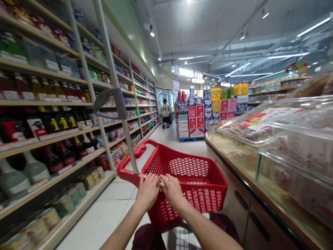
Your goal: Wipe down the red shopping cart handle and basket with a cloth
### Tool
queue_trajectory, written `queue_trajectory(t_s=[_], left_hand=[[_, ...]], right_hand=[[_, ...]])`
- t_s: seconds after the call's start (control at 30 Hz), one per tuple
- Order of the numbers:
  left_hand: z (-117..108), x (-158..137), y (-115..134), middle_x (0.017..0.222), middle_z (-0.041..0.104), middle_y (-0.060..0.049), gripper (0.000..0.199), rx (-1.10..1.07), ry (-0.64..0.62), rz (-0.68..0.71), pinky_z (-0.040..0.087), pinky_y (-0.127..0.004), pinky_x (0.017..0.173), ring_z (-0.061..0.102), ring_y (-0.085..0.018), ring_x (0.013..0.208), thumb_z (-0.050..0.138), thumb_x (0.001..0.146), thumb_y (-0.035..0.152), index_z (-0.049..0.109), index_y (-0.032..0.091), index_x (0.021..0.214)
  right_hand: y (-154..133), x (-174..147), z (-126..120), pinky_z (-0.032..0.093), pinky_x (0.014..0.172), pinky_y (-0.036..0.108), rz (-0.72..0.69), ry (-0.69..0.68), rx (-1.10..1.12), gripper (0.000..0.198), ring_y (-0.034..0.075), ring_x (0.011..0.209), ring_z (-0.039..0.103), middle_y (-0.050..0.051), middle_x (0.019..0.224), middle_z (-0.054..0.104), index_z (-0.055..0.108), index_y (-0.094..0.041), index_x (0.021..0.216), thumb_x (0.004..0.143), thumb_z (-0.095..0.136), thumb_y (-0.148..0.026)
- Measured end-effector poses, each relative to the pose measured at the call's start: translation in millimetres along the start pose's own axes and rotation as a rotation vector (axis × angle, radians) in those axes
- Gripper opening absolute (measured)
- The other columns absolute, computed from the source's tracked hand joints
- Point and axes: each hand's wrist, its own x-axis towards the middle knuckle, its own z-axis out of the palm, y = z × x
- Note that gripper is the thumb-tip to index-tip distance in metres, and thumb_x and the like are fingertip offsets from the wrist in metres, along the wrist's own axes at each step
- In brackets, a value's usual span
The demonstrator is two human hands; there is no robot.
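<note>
A red plastic rolling shopping basket (208,186) stands on the floor before my knees, its slanted grey pull handle (122,104) rising on the left. My left hand (147,191) and my right hand (172,190) meet over the basket's near rim, fingers curled and closed. A small pale, crumpled thing (163,182) shows between them, pinched by the fingers of both hands; its kind is too unclear to name. The part of the basket's inside that I can see shows red perforated walls; the near bottom is hidden.
Shelves of bottles and cans (52,135) line the left. On the right, a wood-sided counter (234,194) carries clear plastic food packs (249,121) close to the basket. Stacked drink cartons (196,118) stand on a blue pallet ahead. A person (165,111) is farther down the aisle.
</note>
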Motion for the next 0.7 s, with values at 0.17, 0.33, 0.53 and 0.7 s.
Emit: queue_trajectory(t_s=[0.17, 0.33, 0.53, 0.7], left_hand=[[6, -2, 0, 0.126, 0.048, -0.006, 0.043, 0.070, 0.050, 0.031, 0.016, -0.044, 0.105, 0.035, -0.022, 0.122, 0.041, 0.077, 0.020, 0.046, 0.016, 0.120], [14, -3, 18, 0.130, 0.044, -0.009, 0.051, 0.112, 0.058, 0.019, 0.012, -0.045, 0.105, 0.030, -0.024, 0.124, 0.045, 0.074, 0.025, 0.042, 0.013, 0.124], [26, -3, 34, 0.135, 0.036, -0.009, 0.058, 0.118, 0.009, 0.062, 0.009, -0.046, 0.106, 0.023, -0.025, 0.128, 0.044, 0.072, 0.028, 0.036, 0.012, 0.128], [30, -5, 34, 0.135, 0.036, -0.010, 0.058, 0.117, 0.027, 0.055, 0.010, -0.047, 0.106, 0.023, -0.026, 0.128, 0.043, 0.071, 0.024, 0.036, 0.011, 0.127]], right_hand=[[57, -29, -9, 0.038, 0.089, 0.035, -0.031, 0.156, -0.062, 0.038, 0.019, 0.102, 0.050, 0.005, 0.112, 0.057, 0.054, -0.026, 0.111, 0.078, 0.046, -0.011], [102, -56, -21, 0.037, 0.091, 0.042, 0.090, 0.287, -0.183, 0.041, 0.023, 0.107, 0.048, 0.010, 0.113, 0.056, 0.057, -0.022, 0.107, 0.073, 0.045, -0.004], [70, -39, -7, 0.038, 0.093, 0.040, -0.030, 0.229, -0.124, 0.043, 0.021, 0.112, 0.045, 0.007, 0.118, 0.054, 0.055, -0.025, 0.111, 0.073, 0.047, -0.005], [127, -66, -28, 0.038, 0.093, 0.042, 0.036, 0.238, -0.172, 0.041, 0.022, 0.111, 0.047, 0.010, 0.115, 0.056, 0.057, -0.020, 0.108, 0.073, 0.045, -0.006]])
